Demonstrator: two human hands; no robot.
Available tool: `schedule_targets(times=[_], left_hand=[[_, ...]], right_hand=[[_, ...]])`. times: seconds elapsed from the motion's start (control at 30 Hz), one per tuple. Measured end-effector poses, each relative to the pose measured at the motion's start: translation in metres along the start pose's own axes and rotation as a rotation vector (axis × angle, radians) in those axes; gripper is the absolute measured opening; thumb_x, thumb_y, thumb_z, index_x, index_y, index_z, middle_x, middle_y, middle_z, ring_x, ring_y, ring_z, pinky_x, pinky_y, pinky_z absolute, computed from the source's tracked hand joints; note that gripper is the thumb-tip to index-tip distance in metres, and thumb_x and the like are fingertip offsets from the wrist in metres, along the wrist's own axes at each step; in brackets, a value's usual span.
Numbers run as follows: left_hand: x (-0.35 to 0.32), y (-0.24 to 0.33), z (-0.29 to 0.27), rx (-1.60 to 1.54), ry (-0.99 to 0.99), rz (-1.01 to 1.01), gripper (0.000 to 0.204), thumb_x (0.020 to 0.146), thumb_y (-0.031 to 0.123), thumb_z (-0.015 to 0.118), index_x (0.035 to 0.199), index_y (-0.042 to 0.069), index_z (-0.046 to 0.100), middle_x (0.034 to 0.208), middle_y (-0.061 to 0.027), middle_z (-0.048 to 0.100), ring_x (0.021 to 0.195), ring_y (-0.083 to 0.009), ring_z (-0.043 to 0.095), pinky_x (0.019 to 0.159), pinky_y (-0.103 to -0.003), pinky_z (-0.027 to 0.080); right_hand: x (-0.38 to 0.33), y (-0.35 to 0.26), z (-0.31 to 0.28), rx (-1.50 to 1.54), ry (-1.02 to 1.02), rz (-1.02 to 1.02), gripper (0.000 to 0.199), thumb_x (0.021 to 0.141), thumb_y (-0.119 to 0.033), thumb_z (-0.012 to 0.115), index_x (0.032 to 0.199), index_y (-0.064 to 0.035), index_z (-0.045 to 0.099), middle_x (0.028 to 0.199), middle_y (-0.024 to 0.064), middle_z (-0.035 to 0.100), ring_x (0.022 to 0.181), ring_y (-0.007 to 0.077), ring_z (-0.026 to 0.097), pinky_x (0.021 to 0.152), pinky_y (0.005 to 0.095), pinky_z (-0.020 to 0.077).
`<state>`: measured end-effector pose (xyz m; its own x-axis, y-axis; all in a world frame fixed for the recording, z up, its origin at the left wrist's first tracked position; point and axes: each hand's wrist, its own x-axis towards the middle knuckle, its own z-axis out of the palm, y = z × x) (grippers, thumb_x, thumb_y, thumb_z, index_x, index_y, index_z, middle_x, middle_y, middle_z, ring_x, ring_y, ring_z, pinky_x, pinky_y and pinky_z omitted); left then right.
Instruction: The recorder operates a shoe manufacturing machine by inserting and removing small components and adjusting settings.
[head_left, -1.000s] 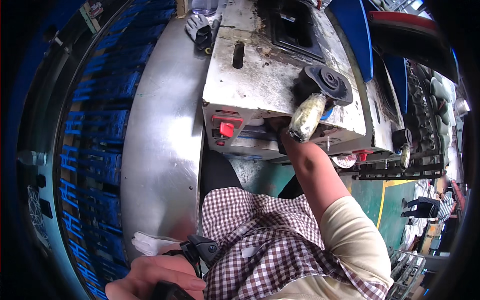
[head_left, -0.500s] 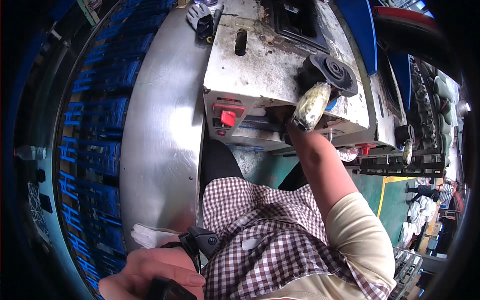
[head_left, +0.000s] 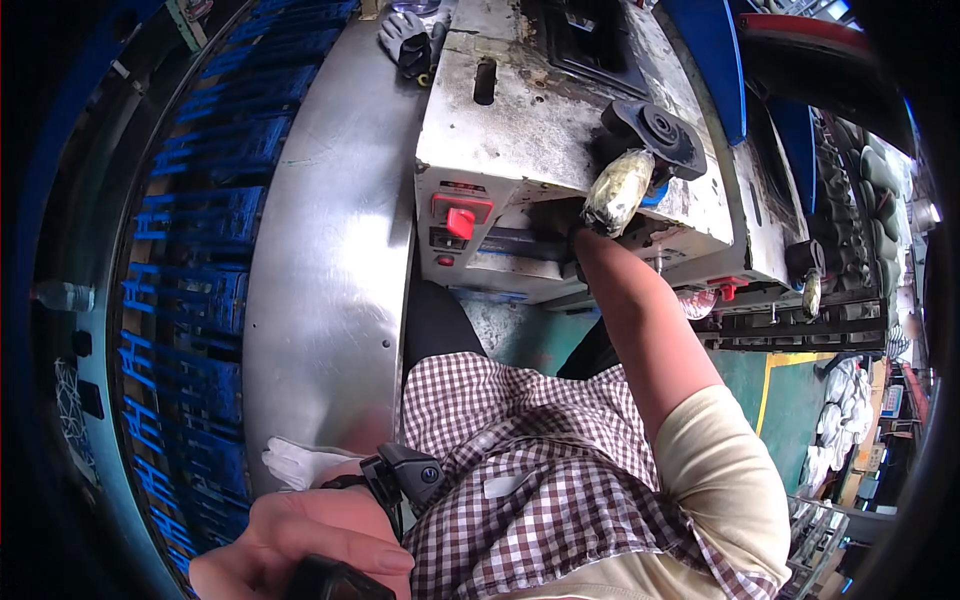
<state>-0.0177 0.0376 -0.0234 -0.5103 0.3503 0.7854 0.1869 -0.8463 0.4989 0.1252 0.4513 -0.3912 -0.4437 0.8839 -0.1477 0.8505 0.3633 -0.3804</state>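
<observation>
Our right hand reached under the grey worn machine box; fingers hidden, their state unclear; the taped yellowish lever lay at one o'clock.

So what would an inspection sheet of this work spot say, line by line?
Surface: curved bare metal table, scuffed.
Job's things: grimy white machine with a red switch; a tape-wrapped lever at its front.
Clutter: grey gloves at the table's far end; white cloth near the body.
Grips: right hand reaches under the machine's front, fingers hidden; left hand closed on a black object.
Cables: nothing seen.
Surroundings: blue crates at left; second machine at right.
</observation>
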Motion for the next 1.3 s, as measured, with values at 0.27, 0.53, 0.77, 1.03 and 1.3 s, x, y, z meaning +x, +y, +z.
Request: schedule_targets(times=[0.27, 0.53, 0.77, 1.03, 1.3], left_hand=[[-0.001, 0.000, 0.006, -0.034, 0.200, -0.144, 0.041, 0.083, 0.000, 0.064, 0.118, 0.020, 0.059, 0.103, -0.0058, 0.052, 0.064, -0.0085, 0.047, 0.053, -0.018, 0.036], [0.028, -0.018, 0.040, 0.124, 0.576, -0.345, 0.021, 0.091, 0.006, 0.052, 0.096, 0.020, 0.067, 0.084, 0.0052, 0.056, 0.064, 0.0009, 0.040, 0.056, -0.013, 0.023], [0.023, -0.025, 0.030, 0.172, 0.526, -0.327, 0.019, 0.090, 0.010, 0.054, 0.096, 0.024, 0.067, 0.088, 0.0010, 0.056, 0.062, -0.0028, 0.043, 0.059, -0.017, 0.031], [0.010, 0.000, 0.001, 0.065, 0.237, -0.304, 0.027, 0.089, 0.011, 0.058, 0.114, 0.023, 0.060, 0.102, -0.0079, 0.052, 0.064, -0.0168, 0.048, 0.061, -0.027, 0.045], [0.004, 0.006, -0.001, 0.058, 0.040, -0.126, 0.053, 0.077, -0.002, 0.070, 0.122, 0.018, 0.053, 0.114, -0.0004, 0.054, 0.088, -0.0130, 0.052, 0.054, -0.023, 0.044]], right_hand=[[-0.019, 0.077, -0.028, -0.017, 0.000, -0.052, 0.053, 0.090, -0.045, 0.043, 0.126, -0.0080, 0.051, 0.132, 0.0143, 0.048, 0.126, 0.0280, 0.042, 0.105, 0.0371, 0.0312], [0.031, 0.066, 0.013, -0.043, -0.038, -0.061, 0.052, 0.089, -0.045, 0.044, 0.124, -0.0077, 0.052, 0.129, 0.0153, 0.050, 0.124, 0.0290, 0.044, 0.104, 0.0379, 0.0316], [-0.025, 0.139, -0.009, -0.053, -0.067, -0.066, 0.052, 0.089, -0.045, 0.045, 0.123, -0.0075, 0.054, 0.127, 0.0161, 0.052, 0.123, 0.0300, 0.045, 0.104, 0.0385, 0.0319], [-0.036, 0.156, -0.029, -0.089, -0.037, -0.079, 0.051, 0.088, -0.046, 0.046, 0.121, -0.0072, 0.056, 0.125, 0.0171, 0.053, 0.122, 0.0310, 0.046, 0.103, 0.0393, 0.0322], [0.015, 0.034, 0.022, -0.129, 0.049, -0.073, 0.051, 0.087, -0.046, 0.047, 0.119, -0.0069, 0.057, 0.123, 0.0181, 0.055, 0.121, 0.0321, 0.047, 0.103, 0.0401, 0.0326]])
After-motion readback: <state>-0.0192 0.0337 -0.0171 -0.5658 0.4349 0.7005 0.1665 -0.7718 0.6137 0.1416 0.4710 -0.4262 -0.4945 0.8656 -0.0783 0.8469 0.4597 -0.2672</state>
